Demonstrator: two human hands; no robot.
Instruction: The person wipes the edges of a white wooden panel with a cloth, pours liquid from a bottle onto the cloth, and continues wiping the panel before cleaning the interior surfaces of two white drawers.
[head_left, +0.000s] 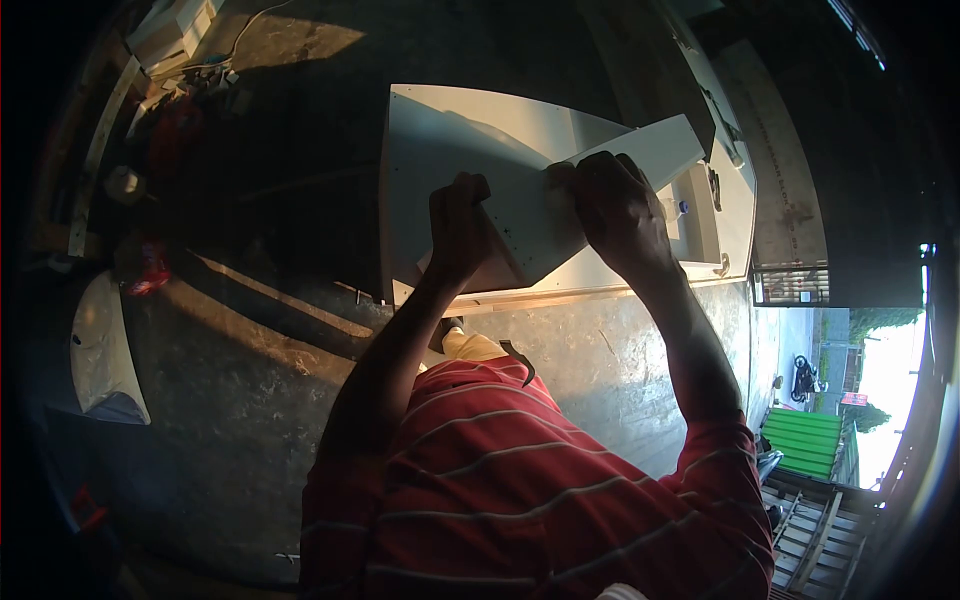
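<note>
A pale box-like panel piece (530, 215) with small dark holes near its lower corner is tilted above a large white cabinet or board (440, 130). My left hand (462, 222) has its fingers closed round the left edge of the piece. At its upper side, my right hand (615, 205) grips the same piece with bent fingers. A long white section (665, 150) extends to the right beyond my right hand. What lies under the piece is partly hidden.
Right of my right hand, a clear bottle with a blue cap (682, 208) lies in an open compartment. Dark tools (714, 188) rest near the right edge. A curved pale panel (105, 350) stands on the left. Scraps lie on the floor at upper left.
</note>
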